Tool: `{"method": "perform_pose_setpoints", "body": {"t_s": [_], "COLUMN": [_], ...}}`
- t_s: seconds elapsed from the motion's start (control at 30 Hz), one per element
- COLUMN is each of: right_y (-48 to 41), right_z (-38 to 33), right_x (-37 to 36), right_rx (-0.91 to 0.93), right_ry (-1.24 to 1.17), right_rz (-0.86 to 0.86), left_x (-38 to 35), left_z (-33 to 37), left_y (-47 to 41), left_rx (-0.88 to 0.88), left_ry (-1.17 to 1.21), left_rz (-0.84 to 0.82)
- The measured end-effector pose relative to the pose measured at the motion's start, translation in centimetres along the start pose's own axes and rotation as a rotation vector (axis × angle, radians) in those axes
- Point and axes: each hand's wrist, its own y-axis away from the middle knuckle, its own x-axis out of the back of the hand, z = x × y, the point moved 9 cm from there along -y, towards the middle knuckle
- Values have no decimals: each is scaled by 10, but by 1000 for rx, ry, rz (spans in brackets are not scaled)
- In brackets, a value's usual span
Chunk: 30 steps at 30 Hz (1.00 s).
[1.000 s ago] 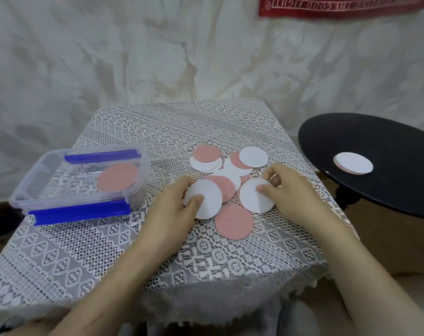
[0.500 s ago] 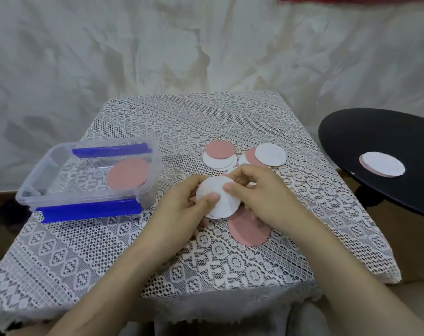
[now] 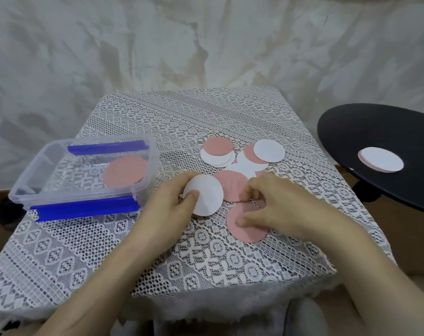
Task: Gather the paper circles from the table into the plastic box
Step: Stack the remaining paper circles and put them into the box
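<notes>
Several pink and white paper circles (image 3: 242,161) lie overlapping near the middle of the lace-covered table (image 3: 206,112). My left hand (image 3: 167,204) pinches a small stack topped by a white circle (image 3: 207,196), thumb on top. My right hand (image 3: 276,202) curls over a pink circle (image 3: 248,226) lying nearest me, its thumb on the paper and fingers at the far edge. The clear plastic box (image 3: 36,170) with blue clips stands at the table's left and holds one pink circle (image 3: 125,172).
A round black side table (image 3: 366,132) stands to the right, close to the lace table's edge, with a white circle on a pink one (image 3: 381,162) on it. A pale draped sheet hangs behind.
My right hand passed a white circle onto the stack in my left hand, then moved down and right onto the near pink circle. The left hand keeps holding the stack.
</notes>
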Motion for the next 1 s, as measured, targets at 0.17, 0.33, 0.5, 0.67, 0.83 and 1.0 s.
{"method": "perform_pose_setpoints", "body": {"t_s": [0.17, 0.33, 0.5, 0.67, 0.83, 1.0], "right_y": [7, 4, 7, 11, 16, 13], "right_z": [1, 8, -1, -24, -49, -58], "right_x": [-2, -1, 6, -7, -13, -23], "right_rx": [-6, 9, 98, 137, 265, 282], "right_ry": [-12, -355, -575, -477, -240, -103], "right_rz": [18, 69, 93, 187, 204, 175], "left_x": [-4, -5, 0, -6, 13, 16], "left_z": [1, 3, 6, 20, 14, 7], "left_y": [4, 10, 16, 30, 35, 38], "left_rx": [-24, -26, -35, -114, -208, -213], "left_ry": [5, 31, 67, 84, -222, -303], "left_rz": [19, 20, 21, -96, 43, 30]}}
